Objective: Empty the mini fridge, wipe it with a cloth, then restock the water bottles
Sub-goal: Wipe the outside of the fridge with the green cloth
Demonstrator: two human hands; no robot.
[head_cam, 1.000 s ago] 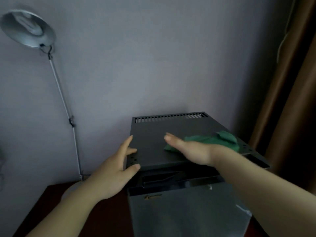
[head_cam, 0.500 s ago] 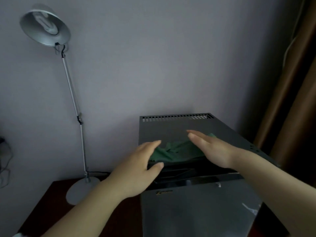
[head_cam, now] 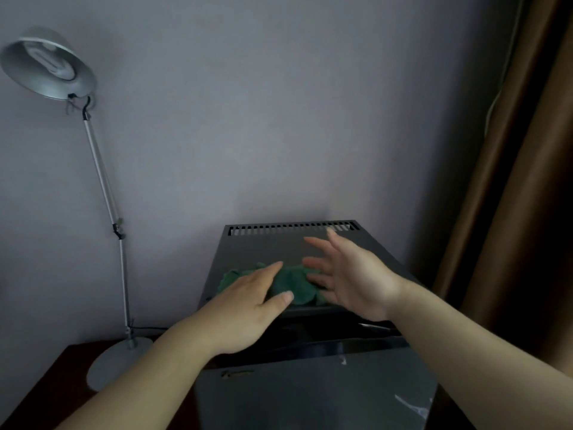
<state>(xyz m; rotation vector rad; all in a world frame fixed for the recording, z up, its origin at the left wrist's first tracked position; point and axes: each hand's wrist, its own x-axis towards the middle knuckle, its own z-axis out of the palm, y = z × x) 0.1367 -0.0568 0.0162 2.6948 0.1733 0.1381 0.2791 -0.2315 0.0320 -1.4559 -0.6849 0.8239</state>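
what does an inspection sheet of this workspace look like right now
surface: dark table, lamp base on it
job's things: green cloth on fridge top, near front edge; bottles not seen
clutter: nothing seen
hands: left hand flat on cloth; right hand open, fingers spread, at cloth's right edge
cables: black cord by lamp base; pale cord beside curtain
surroundings: grey wall, brown curtain

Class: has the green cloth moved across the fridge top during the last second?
Yes. The green cloth went from the right edge of the fridge top to its front left.
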